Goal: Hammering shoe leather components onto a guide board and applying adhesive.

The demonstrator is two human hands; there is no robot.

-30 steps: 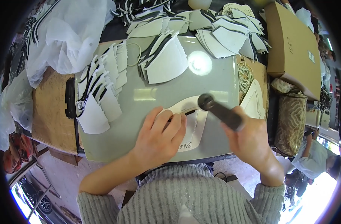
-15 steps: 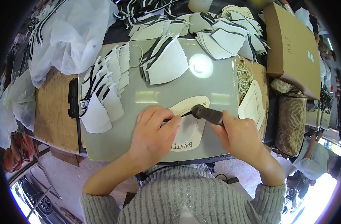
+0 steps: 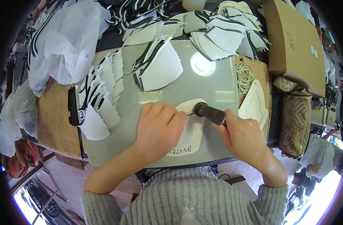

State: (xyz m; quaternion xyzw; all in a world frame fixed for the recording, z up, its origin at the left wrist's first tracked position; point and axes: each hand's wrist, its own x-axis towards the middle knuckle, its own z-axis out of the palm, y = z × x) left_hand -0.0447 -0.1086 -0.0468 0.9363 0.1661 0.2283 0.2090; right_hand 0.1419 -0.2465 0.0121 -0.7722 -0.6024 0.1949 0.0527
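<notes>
A cream template (image 3: 196, 140) with a cut-out middle and handwriting along its near edge lies on the grey board. A white panel (image 3: 187, 131) shows inside its cut-out. My left hand (image 3: 159, 125), slightly blurred, is closed over the template's left side, its fingers curled down; what they pinch is hidden beneath them. A thin dark line (image 3: 190, 113) shows between those fingers and the hammer. My right hand (image 3: 243, 135) grips a dark hammer (image 3: 212, 114). The hammer's round end is over the template's upper part, close to my left fingers; I cannot tell whether it touches.
The grey board (image 3: 141, 108) carries stacks of white panels with black edging (image 3: 164, 65), (image 3: 94, 122) at left and back. Right of it are tangled pale cord (image 3: 244, 77) and another cream template (image 3: 254, 103). Beyond stand a cardboard box (image 3: 295, 45) and a patterned roll (image 3: 294, 125).
My left hand has turned slightly and curled over, covering the black strip that showed between its fingers. The hammer stays nearly in place. The whole view has shifted a little.
</notes>
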